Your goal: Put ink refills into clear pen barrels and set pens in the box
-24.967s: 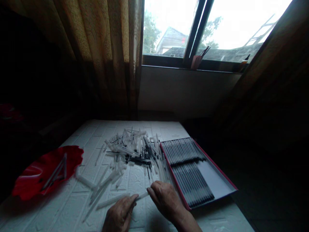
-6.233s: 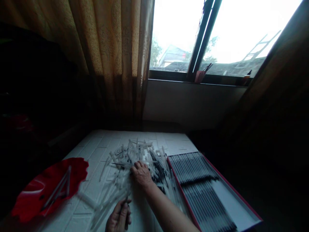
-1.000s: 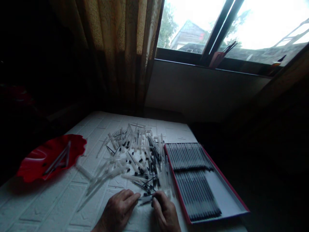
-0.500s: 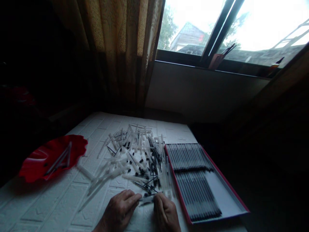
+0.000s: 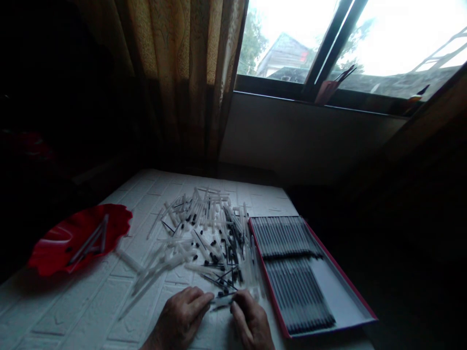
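Observation:
Near the table's front edge, my left hand [image 5: 182,313] is closed, thumb and fingers pinching one end of a clear pen [image 5: 222,302]. Facing it, my right hand [image 5: 251,318] has its fingers closed at the other end of that pen. The pen lies across the gap between both hands, and its ends are hidden by my fingers. Just beyond them spreads a loose pile of clear pen barrels [image 5: 207,218], dark ink refills [image 5: 233,228] and small black caps [image 5: 195,257].
To the right lies a red-edged box [image 5: 345,291] with two rows of assembled pens [image 5: 288,238]. A red scalloped dish [image 5: 47,250] at the left holds a few pen parts. The white brick-patterned table [image 5: 83,304] ends before a curtain [image 5: 175,73] and a window.
My right hand's fingers and thumb have shifted slightly at the pen's end. My left hand, the pile, the dish and the box stay where they were.

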Tool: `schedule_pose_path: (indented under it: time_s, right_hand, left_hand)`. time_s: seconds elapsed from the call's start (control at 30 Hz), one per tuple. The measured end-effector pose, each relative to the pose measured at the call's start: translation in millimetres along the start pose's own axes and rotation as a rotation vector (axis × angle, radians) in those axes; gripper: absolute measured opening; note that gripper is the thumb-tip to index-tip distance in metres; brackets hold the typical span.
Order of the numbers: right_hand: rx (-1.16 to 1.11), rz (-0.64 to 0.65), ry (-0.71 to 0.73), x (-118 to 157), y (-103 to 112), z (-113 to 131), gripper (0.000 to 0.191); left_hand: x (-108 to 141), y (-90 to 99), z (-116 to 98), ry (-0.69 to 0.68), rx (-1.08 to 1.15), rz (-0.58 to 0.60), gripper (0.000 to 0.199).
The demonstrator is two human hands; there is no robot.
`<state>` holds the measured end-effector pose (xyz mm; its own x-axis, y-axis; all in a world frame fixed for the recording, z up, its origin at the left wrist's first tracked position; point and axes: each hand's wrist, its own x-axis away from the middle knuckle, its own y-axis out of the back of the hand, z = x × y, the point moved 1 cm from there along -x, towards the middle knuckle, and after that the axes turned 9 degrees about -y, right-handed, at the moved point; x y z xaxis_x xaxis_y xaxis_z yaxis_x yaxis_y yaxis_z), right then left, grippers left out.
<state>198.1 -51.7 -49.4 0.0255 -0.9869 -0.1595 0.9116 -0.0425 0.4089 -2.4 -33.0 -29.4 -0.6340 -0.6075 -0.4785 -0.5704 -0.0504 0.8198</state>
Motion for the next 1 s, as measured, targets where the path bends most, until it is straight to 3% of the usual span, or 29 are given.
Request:
schedule_pose_path:
  time_s: [0.17,0.4,0.57,0.67,0.8,1.0]
  right_hand:
    - [0.173,-0.051,0.032,-1,-3,3,0.031]
    - [0.127,-0.014,0.055,-1,-7,-7,0.043]
    - [-0.033,0.005,-0.01,1,-3,-7,0.02]
    - [-0.106,0.014,-0.007,1,-2,-6,0.018]
    - [-0.149,-0.072,-0.051,2,-6,-7,0.019]
    - [-0.104,-0.111,-0.109,2,-10,-10,0.027]
  left_hand:
    - [1,-0.2,-1,-0.059,-0.033,-0.03,0.024]
    - [2,-0.2,0,-0.032,0.015,-0.011,0.024]
    - [2,-0.6,0,-0.002,0.029,-0.008,0.023]
    - [2,-0.7,1,-0.007,0.017,-0.01,0.023]
    - [2,-2.5,2,-0.001,-0.01,0.02,0.023]
    - [4,-5.2,2,-0.009,-0.028,0.014,0.023]
